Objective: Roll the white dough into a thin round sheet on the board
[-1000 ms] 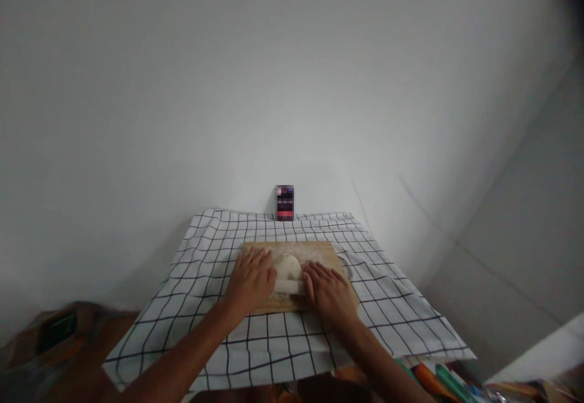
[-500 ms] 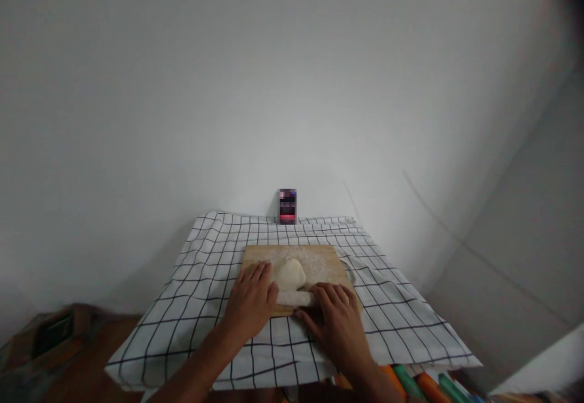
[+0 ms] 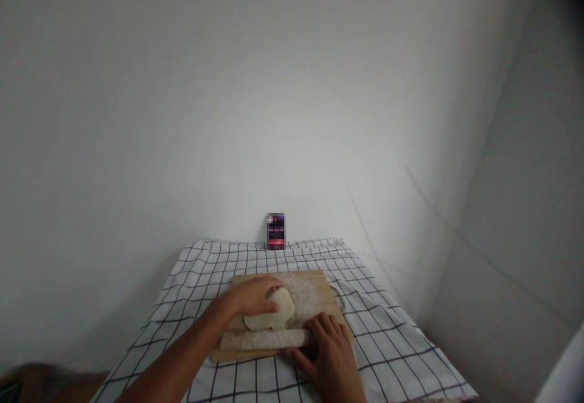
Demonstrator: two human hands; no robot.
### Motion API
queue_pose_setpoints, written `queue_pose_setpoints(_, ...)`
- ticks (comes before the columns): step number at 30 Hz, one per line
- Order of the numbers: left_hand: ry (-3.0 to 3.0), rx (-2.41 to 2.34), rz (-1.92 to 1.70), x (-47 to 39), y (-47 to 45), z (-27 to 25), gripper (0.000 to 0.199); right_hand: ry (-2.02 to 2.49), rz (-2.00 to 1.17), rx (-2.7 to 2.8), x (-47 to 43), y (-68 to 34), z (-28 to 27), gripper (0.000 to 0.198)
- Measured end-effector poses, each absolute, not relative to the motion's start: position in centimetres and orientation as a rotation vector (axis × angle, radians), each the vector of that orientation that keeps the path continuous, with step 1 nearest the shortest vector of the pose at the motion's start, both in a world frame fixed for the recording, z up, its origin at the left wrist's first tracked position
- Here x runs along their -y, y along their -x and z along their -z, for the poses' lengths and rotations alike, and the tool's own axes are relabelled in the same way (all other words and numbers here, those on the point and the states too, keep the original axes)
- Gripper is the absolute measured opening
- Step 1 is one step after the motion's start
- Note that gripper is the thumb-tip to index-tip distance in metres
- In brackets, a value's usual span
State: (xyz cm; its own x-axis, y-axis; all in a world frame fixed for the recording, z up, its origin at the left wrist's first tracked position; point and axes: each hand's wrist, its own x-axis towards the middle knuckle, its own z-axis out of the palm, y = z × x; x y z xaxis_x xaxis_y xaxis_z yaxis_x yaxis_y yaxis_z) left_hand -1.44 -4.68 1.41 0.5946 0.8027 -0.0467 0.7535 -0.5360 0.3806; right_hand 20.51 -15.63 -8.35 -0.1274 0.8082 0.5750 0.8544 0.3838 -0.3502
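Note:
A flattened, pale piece of dough (image 3: 280, 310) lies on a floured wooden board (image 3: 317, 287). My left hand (image 3: 253, 295) reaches over the dough's left side, its thumb on the near face and its fingers curled toward the far edge. Just in front of the dough, a flour-dusted rolling pin (image 3: 260, 339) lies across the board. My right hand (image 3: 332, 348) grips the pin's right end, with the thumb on the near side and the fingers over the top. The pin's left end is free of any hand.
A white cloth with black grid lines (image 3: 383, 336) covers the table under the board. A phone with a blurred screen (image 3: 276, 231) stands upright at the back against a pale wall (image 3: 292, 117). A loop (image 3: 337, 298) sticks out at the board's right side.
My left hand has left the pin's left end and moved onto the dough. The right hand stays on the pin. The whole scene sits lower in the view.

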Motion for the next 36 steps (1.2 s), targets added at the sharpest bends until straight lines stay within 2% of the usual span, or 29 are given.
queue_pose_setpoints(4,-2.408,-1.414,-0.052,4.3,1.4,-2.7,0.073,1.392,0.100,1.949,15.2,-20.8,9.0,0.034)
queue_pose_setpoints(9,-2.189,-1.430,-0.147,3.6,2.7,-2.3,0.053,1.397,0.098,1.930,15.2,-20.7,9.2,0.036)
queue_pose_setpoints(13,-2.020,-1.369,-0.307,2.9,2.8,-1.3,0.054,1.372,0.076,1.955,15.4,-20.9,9.0,0.033)
queue_pose_setpoints(17,-1.851,-1.399,-0.451,3.1,1.9,-0.4,0.065,1.385,0.077,1.935,15.7,-20.7,8.4,0.032)
queue_pose_setpoints(20,-1.757,-1.504,-0.366,4.3,1.6,-0.1,0.065,1.407,0.103,1.908,16.0,-20.3,8.1,0.032)
queue_pose_setpoints(24,-2.066,-1.780,-0.288,5.9,2.2,-0.7,0.049,1.415,0.109,1.910,16.3,-20.0,8.0,0.032)
queue_pose_setpoints(27,-2.272,-1.945,-0.338,6.4,3.1,-1.7,0.047,1.414,0.102,1.938,16.4,-20.1,7.9,0.031)
queue_pose_setpoints(33,-2.256,-1.709,-0.541,6.2,4.6,-3.4,0.033,1.567,-0.020,1.993,15.6,-20.2,5.6,0.022)
queue_pose_setpoints(36,-2.332,-1.629,-0.579,6.1,4.5,-3.5,0.036,1.722,-0.141,2.002,15.0,-19.5,3.8,0.038)
